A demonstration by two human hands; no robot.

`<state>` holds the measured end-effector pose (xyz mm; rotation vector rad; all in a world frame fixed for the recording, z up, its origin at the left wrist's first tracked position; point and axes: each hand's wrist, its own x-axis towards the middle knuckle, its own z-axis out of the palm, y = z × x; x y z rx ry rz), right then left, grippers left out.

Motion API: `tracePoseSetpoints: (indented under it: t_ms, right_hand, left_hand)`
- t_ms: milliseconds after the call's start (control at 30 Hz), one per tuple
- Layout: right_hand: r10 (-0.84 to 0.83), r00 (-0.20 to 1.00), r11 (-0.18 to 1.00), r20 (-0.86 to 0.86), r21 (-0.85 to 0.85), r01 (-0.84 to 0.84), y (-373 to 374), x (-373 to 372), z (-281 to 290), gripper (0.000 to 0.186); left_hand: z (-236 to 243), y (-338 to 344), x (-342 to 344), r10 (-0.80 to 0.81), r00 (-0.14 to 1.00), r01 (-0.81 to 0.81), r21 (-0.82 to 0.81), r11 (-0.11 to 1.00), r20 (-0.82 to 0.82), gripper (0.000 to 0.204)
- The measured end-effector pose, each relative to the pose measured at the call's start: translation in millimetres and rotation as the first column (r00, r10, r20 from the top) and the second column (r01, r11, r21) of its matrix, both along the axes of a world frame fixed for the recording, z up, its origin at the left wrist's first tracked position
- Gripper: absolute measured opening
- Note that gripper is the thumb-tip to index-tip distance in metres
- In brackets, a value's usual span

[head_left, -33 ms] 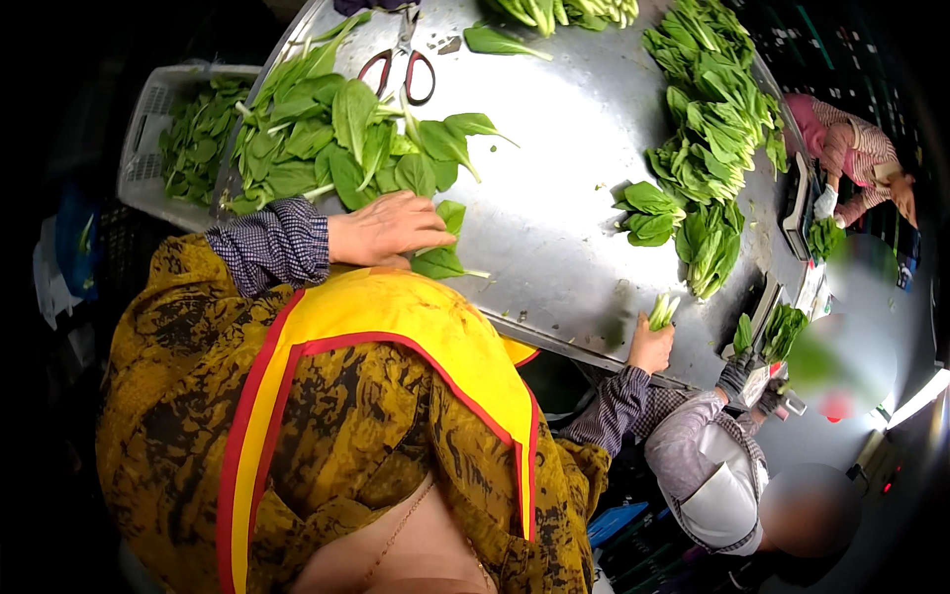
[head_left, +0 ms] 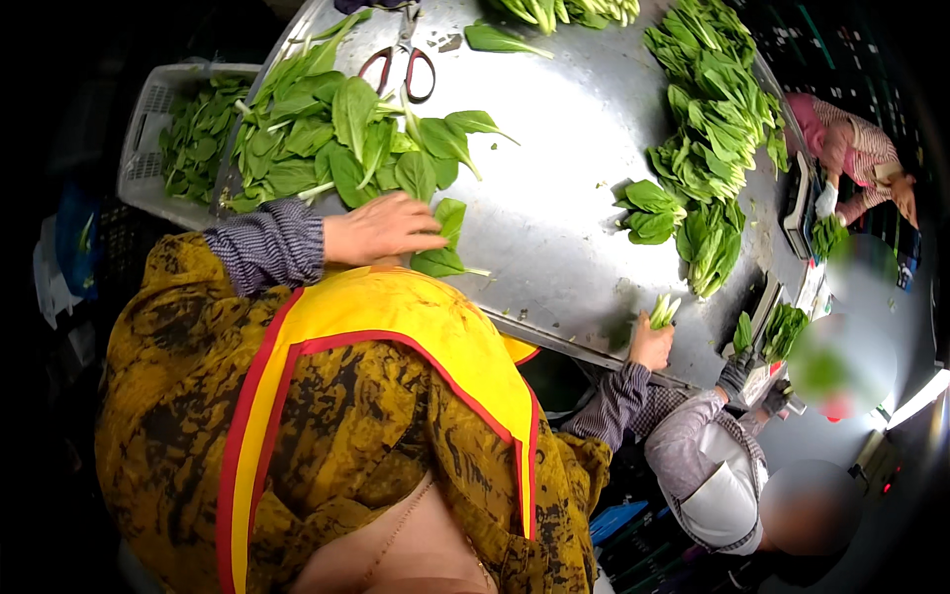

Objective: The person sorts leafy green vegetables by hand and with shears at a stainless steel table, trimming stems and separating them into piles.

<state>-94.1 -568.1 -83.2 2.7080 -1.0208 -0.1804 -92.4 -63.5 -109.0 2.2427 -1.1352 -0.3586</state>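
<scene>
My left hand (head_left: pixel 384 230) lies over the left part of the metal table, fingers stretched out. It is at the lower edge of a heap of loose green leaves (head_left: pixel 322 144). Its fingertips reach to a separate leafy green (head_left: pixel 442 257) near the table's front edge; whether they touch is hard to tell. At the front right edge, my right hand (head_left: pixel 650 345) is closed round a small bunch of leafy greens (head_left: pixel 663 311), pale stalk ends pointing up. Close by lie a small bunch (head_left: pixel 653 211) and another bunch (head_left: pixel 711 247).
Red-and-black-handled scissors (head_left: pixel 404 71) lie beyond the leaf heap. A white crate (head_left: pixel 143 148) with leaves stands at left. A long row of bunches (head_left: pixel 708 109) lines the right side. Co-workers (head_left: pixel 708 475) are at the right, beside scales (head_left: pixel 762 302). The metal table (head_left: pixel 564 129) has a curved edge.
My left hand has shifted slightly left and its fingers have lifted a little from the leaf. My right hand stays in place with its bunch.
</scene>
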Motion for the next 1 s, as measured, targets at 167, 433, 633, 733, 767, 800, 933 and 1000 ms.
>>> tracePoseSetpoints:
  t_ms: [167,433,633,733,767,800,933,1000]
  right_hand:
    - [0.181,0.974,0.967,0.134,0.156,-0.201,13,29,-3,0.051]
    - [0.949,0.151,0.117,0.276,0.137,-0.984,121,29,33,0.041]
    - [0.958,0.064,0.007,0.279,0.198,-0.980,171,37,58,0.025]
    - [0.945,0.238,0.205,0.224,0.159,-0.966,176,32,64,0.052]
    - [0.910,0.355,0.340,0.215,0.102,-0.935,180,31,62,0.058]
    - [0.844,0.480,0.455,0.240,0.155,-0.877,180,28,62,0.075]
    - [0.518,0.592,0.526,0.618,0.316,-0.790,179,21,36,0.079]
    - [-0.301,0.856,0.091,0.421,0.906,-0.414,191,15,21,0.074]
  left_hand:
    - [-13,-1,-20,-0.034,0.993,0.036,-0.013,0.999,0.116,0.048]
    - [19,-81,39,0.002,0.532,-0.389,-0.242,0.889,-0.847,0.086]
    - [-2,-149,39,-0.153,-0.104,-0.269,-0.120,0.956,-0.983,0.038]
    - [4,-152,42,-0.171,-0.048,-0.414,-0.136,0.900,-0.984,0.017]
    - [1,-150,43,-0.145,-0.022,-0.499,-0.115,0.859,-0.989,0.017]
    - [0,-148,44,-0.136,-0.010,-0.523,-0.110,0.845,-0.991,0.017]
    - [-13,-151,51,-0.018,0.124,-0.772,-0.109,0.626,-0.992,0.016]
    - [-21,-172,50,0.005,0.532,-0.601,-0.373,0.706,-0.847,0.020]
